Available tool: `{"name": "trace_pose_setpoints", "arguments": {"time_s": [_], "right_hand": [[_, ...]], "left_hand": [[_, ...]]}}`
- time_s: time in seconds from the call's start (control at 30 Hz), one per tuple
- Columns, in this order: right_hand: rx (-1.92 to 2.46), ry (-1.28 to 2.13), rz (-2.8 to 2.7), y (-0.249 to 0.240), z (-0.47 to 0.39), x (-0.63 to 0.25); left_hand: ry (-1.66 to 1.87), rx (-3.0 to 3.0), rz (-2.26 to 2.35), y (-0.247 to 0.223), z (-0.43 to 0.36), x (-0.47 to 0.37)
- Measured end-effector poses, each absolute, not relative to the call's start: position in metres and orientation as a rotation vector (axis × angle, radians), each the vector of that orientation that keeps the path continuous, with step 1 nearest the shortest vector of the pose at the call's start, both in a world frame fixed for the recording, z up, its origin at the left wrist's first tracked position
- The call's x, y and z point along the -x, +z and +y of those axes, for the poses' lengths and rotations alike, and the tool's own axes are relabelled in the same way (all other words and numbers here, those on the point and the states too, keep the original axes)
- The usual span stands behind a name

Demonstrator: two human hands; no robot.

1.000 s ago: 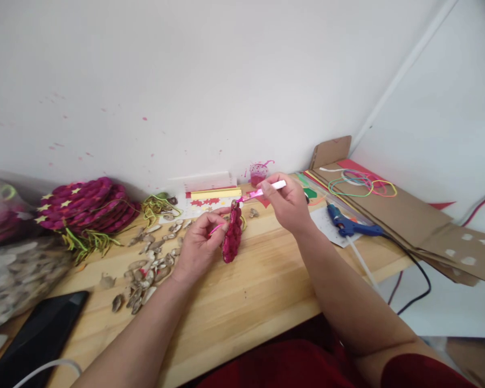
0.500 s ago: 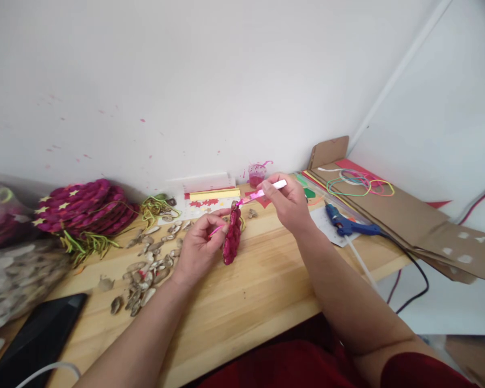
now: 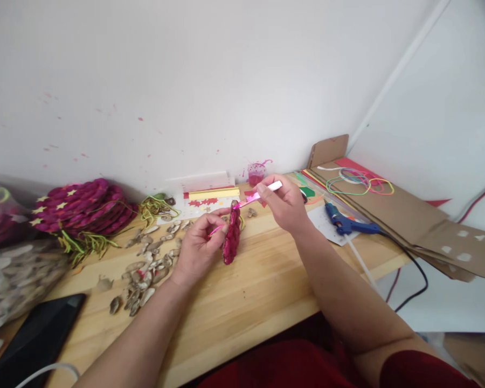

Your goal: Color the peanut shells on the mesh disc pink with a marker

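Observation:
My left hand pinches a magenta-painted shell piece, held up on edge above the table, with a bit of pink cord showing by the fingers. In my right hand is a paintbrush with a white handle, stained pink toward its bristles. The brush tip touches the top end of the shell piece, where a brownish patch shows. Behind the right hand stands a clear cup of pink paint. Loose brown shells lie scattered to the left of my left hand.
A stack of magenta shell pieces with yellow stars and cords stands at left, beside a bag of shells and a black tablet-like device. To the right are a blue glue gun, cardboard and coloured cords.
The brush has shifted slightly left and down at the top of the shell piece, my right hand moving with it. My left hand keeps its hold in nearly the same place.

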State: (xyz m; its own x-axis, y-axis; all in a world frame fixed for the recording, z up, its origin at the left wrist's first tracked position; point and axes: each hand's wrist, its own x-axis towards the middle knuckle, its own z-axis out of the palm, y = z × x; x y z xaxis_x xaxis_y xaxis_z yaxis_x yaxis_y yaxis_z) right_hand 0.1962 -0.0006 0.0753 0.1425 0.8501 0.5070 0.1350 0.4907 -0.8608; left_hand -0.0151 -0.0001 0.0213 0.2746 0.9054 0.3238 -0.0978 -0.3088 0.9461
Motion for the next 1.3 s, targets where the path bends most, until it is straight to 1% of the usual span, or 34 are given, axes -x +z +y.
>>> {"name": "trace_pose_setpoints", "arguments": {"time_s": [0.43, 1.3], "right_hand": [[0.997, 0.634, -1.241, 0.0724, 0.0076, -0.199], [0.97, 0.658, -1.312, 0.0745, 0.0021, -0.1989]], "left_hand": [[1.236, -1.543, 0.753, 0.0204, 0.0004, 0.0166], [1.249, -1.526, 0.731, 0.0208, 0.0, 0.0165]]}}
